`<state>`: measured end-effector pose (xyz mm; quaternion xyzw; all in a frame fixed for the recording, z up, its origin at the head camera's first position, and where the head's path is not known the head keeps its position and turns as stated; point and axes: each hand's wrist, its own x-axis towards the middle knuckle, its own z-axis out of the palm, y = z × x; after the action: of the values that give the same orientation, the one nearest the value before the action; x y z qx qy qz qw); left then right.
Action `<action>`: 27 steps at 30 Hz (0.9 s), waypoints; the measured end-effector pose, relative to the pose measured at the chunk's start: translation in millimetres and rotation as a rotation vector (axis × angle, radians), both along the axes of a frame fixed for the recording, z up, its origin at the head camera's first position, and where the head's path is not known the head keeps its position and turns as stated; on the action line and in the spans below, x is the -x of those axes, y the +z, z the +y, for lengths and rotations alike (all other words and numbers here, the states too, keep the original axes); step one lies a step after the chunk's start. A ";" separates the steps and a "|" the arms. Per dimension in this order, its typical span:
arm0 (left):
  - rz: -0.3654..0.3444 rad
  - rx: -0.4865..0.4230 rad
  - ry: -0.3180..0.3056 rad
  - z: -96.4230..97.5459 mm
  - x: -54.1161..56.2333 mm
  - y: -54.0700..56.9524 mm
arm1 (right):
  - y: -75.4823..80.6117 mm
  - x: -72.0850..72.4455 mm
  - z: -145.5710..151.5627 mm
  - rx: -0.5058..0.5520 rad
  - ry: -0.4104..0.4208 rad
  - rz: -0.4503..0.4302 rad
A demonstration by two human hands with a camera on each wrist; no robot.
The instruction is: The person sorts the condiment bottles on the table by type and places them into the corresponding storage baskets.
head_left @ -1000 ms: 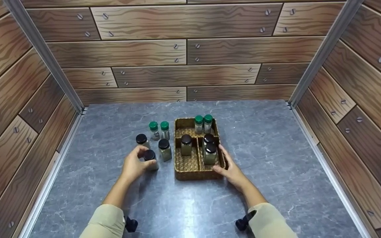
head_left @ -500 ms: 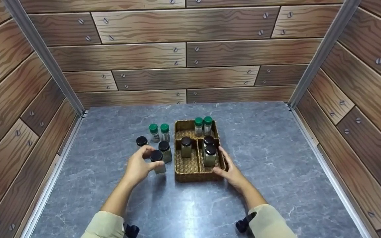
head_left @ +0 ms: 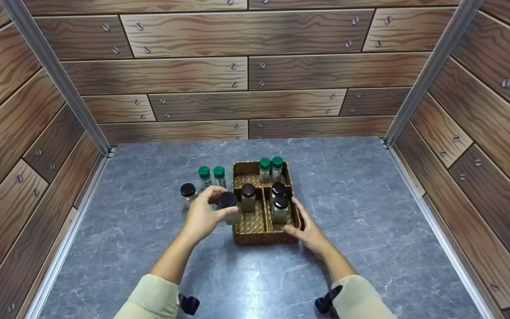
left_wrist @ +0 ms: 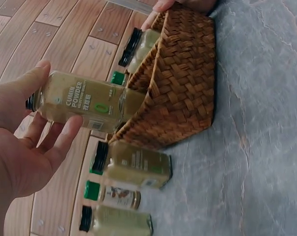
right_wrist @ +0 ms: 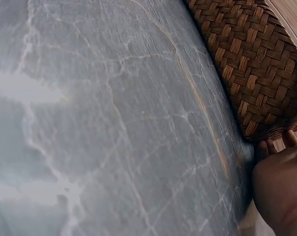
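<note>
My left hand (head_left: 204, 217) grips a black-capped glass jar (left_wrist: 82, 101) labelled cumin powder, thumb on one side and fingers on the other. The jar is off the table, at the left rim of a woven basket (head_left: 266, 239). My right hand (head_left: 312, 235) holds the basket's front right corner, thumb over the rim and fingers along the outer wall. In the basket's front left compartment stands one black-capped jar (head_left: 248, 201). Two more, including the nearer jar (head_left: 280, 212), occupy the front right one. Two green-capped bottles (head_left: 265, 172) stand in the back compartment.
Left of the basket stand a black-capped jar (head_left: 188, 191) and two green-capped bottles (head_left: 204, 173). Another black-capped jar (left_wrist: 138, 162), hidden by my left hand in the head view, stands beside the basket. Wood-patterned walls (head_left: 250, 73) enclose the grey marbled table (head_left: 370, 199).
My left hand has lifted the cumin powder jar from the table and carried it right, to the basket's left edge. The right hand stays on the basket.
</note>
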<state>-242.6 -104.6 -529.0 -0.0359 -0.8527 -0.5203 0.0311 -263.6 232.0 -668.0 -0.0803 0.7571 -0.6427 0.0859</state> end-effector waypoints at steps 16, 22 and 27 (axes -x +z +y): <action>0.012 0.004 -0.086 24.1 15.1 -21.4 | -0.9 -0.8 -0.5 -0.002 -0.004 0.014; 0.073 0.009 -0.069 29.9 22.3 -38.0 | -0.1 -1.5 -0.5 -0.018 -0.015 0.018; 0.097 0.003 -0.045 32.6 24.5 -49.1 | 0.5 -1.5 -0.8 -0.017 -0.013 0.024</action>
<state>-267.1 -72.0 -578.0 -0.0806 -0.8499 -0.5172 0.0606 -262.2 231.2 -667.5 -0.0824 0.7639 -0.6358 0.0734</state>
